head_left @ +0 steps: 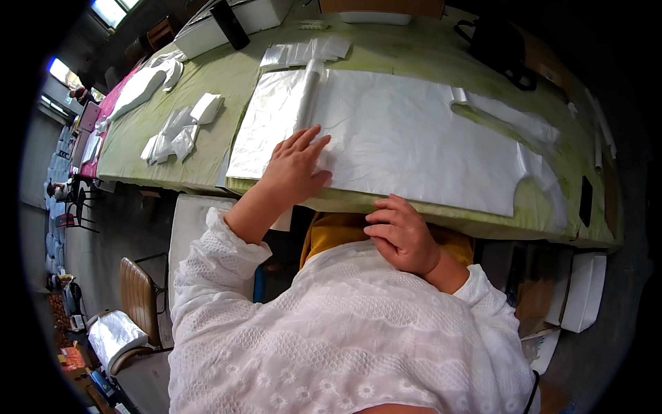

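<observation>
A stack of white plastic vest-style carrier bags (pixel 414 131) lies flat across the table, its cut-out handles pointing right. Toward its left end a ridge of rolled or folded plastic (pixel 312 90) runs from front to back. My left hand (pixel 296 165) rests palm down on the bags beside that ridge, fingers spread, gripping nothing. Close to the table's front edge hovers my right hand (pixel 401 234), its fingers loosely bent and apart. Nothing shows in it.
Small folded white plastic pieces (pixel 176 131) lie on the green cloth (pixel 238 72) to the left, more (pixel 303 52) behind the stack. A black cylinder (pixel 229 25) stands at the back; a black bag (pixel 493 48) sits back right. A brown chair (pixel 140 293) stands lower left.
</observation>
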Demonstrator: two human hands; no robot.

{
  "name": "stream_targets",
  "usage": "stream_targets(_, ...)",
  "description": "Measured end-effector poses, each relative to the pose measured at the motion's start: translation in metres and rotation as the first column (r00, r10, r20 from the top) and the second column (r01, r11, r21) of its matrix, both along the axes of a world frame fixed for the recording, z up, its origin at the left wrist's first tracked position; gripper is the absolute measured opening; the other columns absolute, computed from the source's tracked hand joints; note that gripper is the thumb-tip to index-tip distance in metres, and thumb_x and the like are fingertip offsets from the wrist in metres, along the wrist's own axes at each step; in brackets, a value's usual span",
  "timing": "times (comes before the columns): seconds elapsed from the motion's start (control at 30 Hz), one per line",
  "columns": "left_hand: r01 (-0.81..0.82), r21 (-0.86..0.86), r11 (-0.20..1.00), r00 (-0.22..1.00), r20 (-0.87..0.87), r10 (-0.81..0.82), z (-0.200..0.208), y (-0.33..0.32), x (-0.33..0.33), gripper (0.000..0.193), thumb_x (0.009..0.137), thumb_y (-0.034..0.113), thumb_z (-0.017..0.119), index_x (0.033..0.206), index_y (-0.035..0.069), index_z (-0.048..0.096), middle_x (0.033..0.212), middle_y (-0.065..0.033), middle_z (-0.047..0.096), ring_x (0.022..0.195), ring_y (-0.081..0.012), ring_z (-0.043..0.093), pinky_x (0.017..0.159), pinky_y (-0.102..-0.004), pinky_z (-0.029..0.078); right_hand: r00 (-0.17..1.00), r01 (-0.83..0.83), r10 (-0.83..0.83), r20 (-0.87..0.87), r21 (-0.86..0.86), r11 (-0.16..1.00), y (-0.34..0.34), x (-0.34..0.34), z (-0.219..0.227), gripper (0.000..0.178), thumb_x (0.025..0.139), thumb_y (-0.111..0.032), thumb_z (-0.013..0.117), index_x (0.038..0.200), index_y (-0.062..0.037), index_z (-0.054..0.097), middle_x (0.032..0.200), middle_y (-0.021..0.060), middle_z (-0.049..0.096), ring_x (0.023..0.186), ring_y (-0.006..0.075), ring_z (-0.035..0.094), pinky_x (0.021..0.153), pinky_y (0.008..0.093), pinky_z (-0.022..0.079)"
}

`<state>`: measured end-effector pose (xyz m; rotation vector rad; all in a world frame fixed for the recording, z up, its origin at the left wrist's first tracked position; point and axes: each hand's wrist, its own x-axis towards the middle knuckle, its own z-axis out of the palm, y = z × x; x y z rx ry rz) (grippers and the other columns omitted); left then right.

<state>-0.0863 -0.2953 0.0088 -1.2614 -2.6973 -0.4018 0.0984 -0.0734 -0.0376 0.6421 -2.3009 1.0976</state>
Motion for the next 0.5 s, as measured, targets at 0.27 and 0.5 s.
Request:
stream_targets(0.27,-0.407,-0.111,0.907,0.907,0.071,0.416,-0.016,-0.033,-0.048,0.067,0.098,0.023,0.055,0.159,0.010,0.031,0.164,-0.0181,0.031,0.153,-0.0394,0.024,0.126,-0.0466,0.019,0.999,0.038,-0.040,-0.035,-0.045,0.998,0.012,0.005,-0.004,0.023,0.078,0.001,0.074,0.100,-0.0080,0.072,0.107,0.0086,0.069,0.108,0.0350,0.064,0.100,0.0511,0.050)
stream_targets(0.5,-0.646,-0.243,0.724,0.746,0.003,0.666,-0.034,-0.047,-0.089,0.096,0.094,0.057,0.059,0.164,0.009,0.016,0.166,-0.0205,0.026,0.155,-0.0370,0.022,0.125,-0.0446,0.017,1.000,0.025,-0.025,0.007,-0.054,0.998,0.016,0.013,-0.011,0.022,0.079,0.000,0.074,0.099,-0.0083,0.071,0.107,0.0086,0.069,0.108,0.0347,0.064,0.101,0.0502,0.050)
